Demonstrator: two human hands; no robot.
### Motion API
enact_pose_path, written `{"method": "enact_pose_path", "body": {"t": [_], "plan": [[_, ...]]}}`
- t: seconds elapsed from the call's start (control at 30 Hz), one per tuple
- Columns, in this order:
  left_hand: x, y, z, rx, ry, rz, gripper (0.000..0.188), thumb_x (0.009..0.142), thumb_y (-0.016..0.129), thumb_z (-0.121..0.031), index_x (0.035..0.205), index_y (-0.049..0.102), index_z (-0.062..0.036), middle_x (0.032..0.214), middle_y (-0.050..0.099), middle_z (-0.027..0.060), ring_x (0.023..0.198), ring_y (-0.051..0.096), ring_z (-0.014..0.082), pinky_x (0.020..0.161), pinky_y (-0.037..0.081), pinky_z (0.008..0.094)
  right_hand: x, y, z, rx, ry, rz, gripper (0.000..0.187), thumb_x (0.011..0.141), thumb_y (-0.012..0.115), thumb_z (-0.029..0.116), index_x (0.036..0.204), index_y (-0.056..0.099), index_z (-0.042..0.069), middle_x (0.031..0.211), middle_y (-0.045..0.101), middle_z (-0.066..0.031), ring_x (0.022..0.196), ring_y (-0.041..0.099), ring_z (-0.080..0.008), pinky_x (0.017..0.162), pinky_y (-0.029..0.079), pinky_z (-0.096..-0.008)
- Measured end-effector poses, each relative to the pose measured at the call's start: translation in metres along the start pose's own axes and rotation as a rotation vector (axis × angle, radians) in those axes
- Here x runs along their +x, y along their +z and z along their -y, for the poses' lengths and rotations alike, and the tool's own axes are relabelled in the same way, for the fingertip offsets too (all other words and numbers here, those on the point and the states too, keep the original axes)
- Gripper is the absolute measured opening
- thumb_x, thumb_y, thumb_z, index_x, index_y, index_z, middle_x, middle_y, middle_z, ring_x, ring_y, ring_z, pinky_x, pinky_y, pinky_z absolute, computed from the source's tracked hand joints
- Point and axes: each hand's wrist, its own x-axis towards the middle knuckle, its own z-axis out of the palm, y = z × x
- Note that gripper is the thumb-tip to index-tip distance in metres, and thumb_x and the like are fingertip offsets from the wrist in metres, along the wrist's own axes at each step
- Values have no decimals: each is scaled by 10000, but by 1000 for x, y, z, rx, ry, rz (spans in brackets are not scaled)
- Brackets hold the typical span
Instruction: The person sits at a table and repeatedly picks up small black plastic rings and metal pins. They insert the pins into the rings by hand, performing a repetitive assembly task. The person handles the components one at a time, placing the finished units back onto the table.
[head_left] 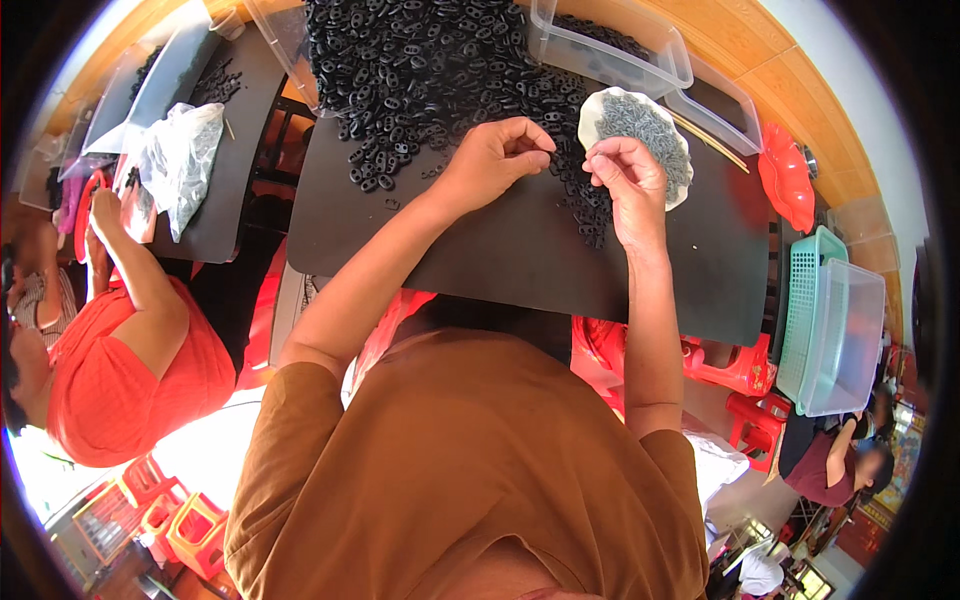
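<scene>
A big heap of small black oval pieces with two holes (pixel 400 90) covers the far part of the dark table (pixel 350 230). My left hand (pixel 492 165) is over the near edge of this heap, thumb and forefinger pinched together. Whatever is between those fingertips is too small to make out. My right hand (pixel 632 185) is also closed in a pinch, beside a scalloped white dish (pixel 587 122) and partly in front of it. Small grey pieces (pixel 640 125) fill the dish. A strip of smaller black pieces (pixel 590 215) lies on the table between my hands.
Clear plastic bins (pixel 610 55) stand at the back right, near thin wooden sticks (pixel 712 140) and a red tray (pixel 786 178). A green basket (pixel 806 300) is off the table's right end. At left, a person in red (pixel 140 360) sits by another table with a plastic bag (pixel 185 160).
</scene>
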Motion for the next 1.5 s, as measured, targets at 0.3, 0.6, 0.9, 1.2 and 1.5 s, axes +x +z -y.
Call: {"method": "enact_pose_path", "body": {"t": [0.3, 0.6, 0.9, 1.2, 1.5], "plan": [[1, -5, 24, -225, -30, -33, 175, 865, 681, -9, 1033, 631, -16, 933, 658, 16, 824, 617, 74, 743, 506, 223, 12, 30, -15, -219, -12, 54, 37, 886, 663, 37, 918, 647, 28, 843, 661, -9, 758, 613, -65, 644, 479, -210], [-1, -7, 25, -407, -78, -57, 174, 855, 699, -10, 1021, 646, -17, 938, 655, 19, 804, 603, 90, 743, 504, 231, 9, 32, -19, -92, 63, 15, 51, 878, 685, 27, 915, 654, 13, 846, 674, -27, 756, 635, -88, 659, 501, -224], [-2, -7, 22, -260, -59, -60, 172, 852, 710, -13, 1013, 650, -9, 932, 669, 22, 812, 619, 90, 744, 514, 232, 8, 30, -21, -125, 0, 35, 49, 864, 685, -9, 904, 665, 12, 851, 672, -24, 765, 611, -69, 689, 492, -209], [-4, -8, 18, -82, -53, -59, 144, 860, 702, -17, 995, 652, -8, 918, 674, 13, 843, 633, 68, 762, 514, 215, 6, 26, -21, -205, 37, 67, 63, 855, 680, -42, 897, 666, 3, 851, 677, -25, 765, 605, -60, 697, 488, -203], [-6, -9, 13, 12, -23, -60, 132, 850, 704, -20, 975, 662, -10, 907, 673, 4, 825, 630, 59, 757, 521, 214, 5, 29, -20, -197, 5, 65, 50, 857, 676, -44, 889, 658, -10, 872, 680, -45, 771, 615, -74, 693, 495, -212]]}}
